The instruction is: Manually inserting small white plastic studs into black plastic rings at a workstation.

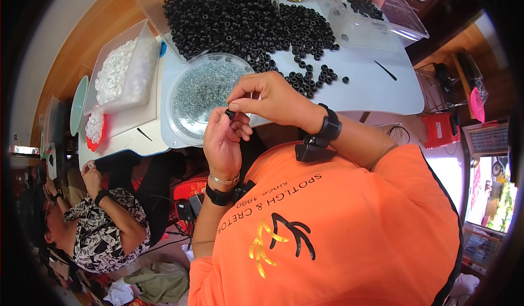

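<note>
A tub (143, 81) of white rings (113, 71); a round tray (183, 134) of tiny clear beads (199, 90). The left hand (222, 142) pinches a black ring (230, 113) before the tray; the right hand (267, 99) meets it, its own grip impossible to tell. An orange shirt (371, 213) carries upside-down black lettering (277, 198) and a gold-and-black emblem (262, 245).

your pale table (382, 90): black rings (218, 17) heaped at far side, some loose; round clear tray (170, 109) of tiny glassy bits (199, 93) nearest you; clear bin (408, 22) far right, thin black stick (385, 70) near it. your left: translucent tub (144, 60), red dish (91, 144).
</note>
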`<move>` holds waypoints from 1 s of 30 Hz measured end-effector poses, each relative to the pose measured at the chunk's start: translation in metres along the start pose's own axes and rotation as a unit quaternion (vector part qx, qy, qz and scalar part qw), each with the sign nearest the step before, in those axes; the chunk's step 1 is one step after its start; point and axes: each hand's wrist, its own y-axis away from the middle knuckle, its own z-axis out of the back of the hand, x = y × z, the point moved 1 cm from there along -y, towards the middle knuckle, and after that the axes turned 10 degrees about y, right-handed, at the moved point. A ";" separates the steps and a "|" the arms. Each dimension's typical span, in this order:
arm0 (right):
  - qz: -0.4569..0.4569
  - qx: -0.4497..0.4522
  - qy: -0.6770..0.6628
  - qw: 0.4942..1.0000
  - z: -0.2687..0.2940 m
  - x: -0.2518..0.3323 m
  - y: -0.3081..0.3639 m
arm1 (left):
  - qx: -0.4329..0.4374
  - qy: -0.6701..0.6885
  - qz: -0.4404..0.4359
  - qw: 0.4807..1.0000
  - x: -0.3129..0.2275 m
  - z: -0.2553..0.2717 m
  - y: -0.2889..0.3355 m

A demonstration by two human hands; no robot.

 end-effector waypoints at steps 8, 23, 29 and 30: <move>0.164 -0.137 0.253 0.944 -0.007 -0.002 0.007 | -0.003 0.039 0.010 0.999 0.005 -0.004 -0.010; 0.195 -0.168 0.220 0.941 0.005 -0.005 0.018 | 0.018 -0.130 0.001 0.991 0.003 -0.029 -0.006; 0.207 -0.174 0.214 0.939 0.006 -0.007 0.021 | 0.017 -0.150 -0.028 0.988 0.004 -0.037 -0.001; 0.221 -0.180 0.217 0.934 0.006 -0.006 0.021 | 0.014 -0.156 -0.029 0.987 0.004 -0.039 -0.001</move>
